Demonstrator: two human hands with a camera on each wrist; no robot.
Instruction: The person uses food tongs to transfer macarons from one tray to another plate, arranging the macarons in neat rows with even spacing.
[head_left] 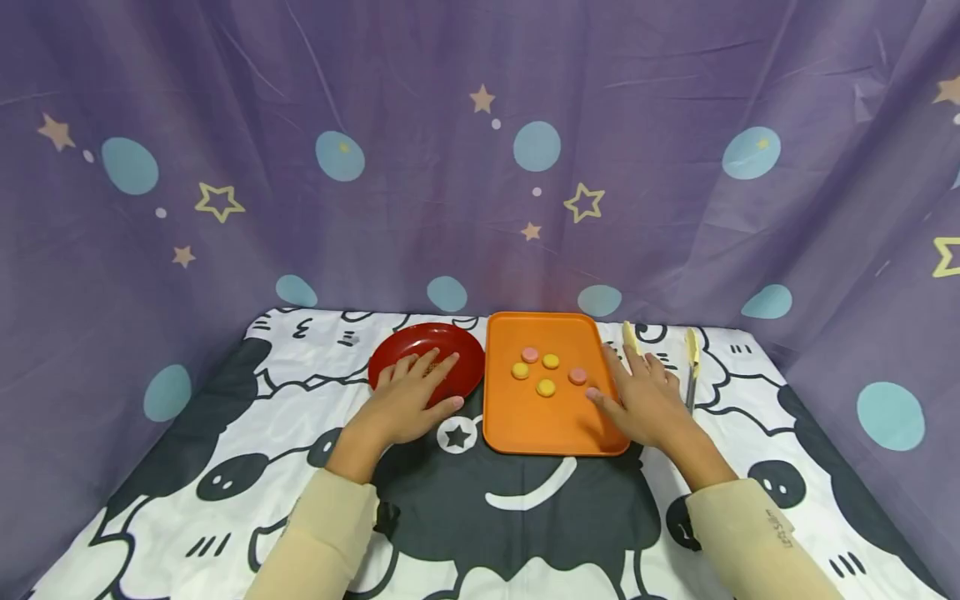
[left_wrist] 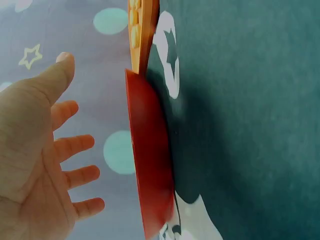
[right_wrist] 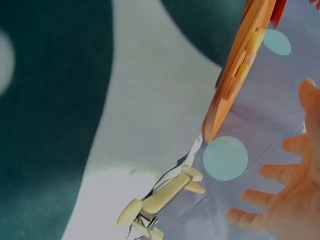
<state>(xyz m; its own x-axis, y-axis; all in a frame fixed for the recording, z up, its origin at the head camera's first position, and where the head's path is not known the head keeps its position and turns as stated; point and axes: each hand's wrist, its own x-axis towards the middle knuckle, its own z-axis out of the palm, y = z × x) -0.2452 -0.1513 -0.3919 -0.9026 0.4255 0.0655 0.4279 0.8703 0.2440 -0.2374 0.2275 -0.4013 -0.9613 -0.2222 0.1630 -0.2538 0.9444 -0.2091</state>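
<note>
My left hand is spread over the red plate, its fingers straight and holding nothing. In the left wrist view there is a gap between the left fingers and the plate. On the orange tray lie several small round pieces like macarons, among them a yellow one and a pink one. Over the tray's right edge, my right hand hovers with fingers apart and nothing in its grasp. Beside it rest tongs with cream tips, partly hidden by that hand.
Plate and tray stand side by side at the back of the table, on a black-and-white cartoon cloth. Behind them hangs a purple curtain with stars and blue spots. The tongs' cream parts and a spring show low in the right wrist view.
</note>
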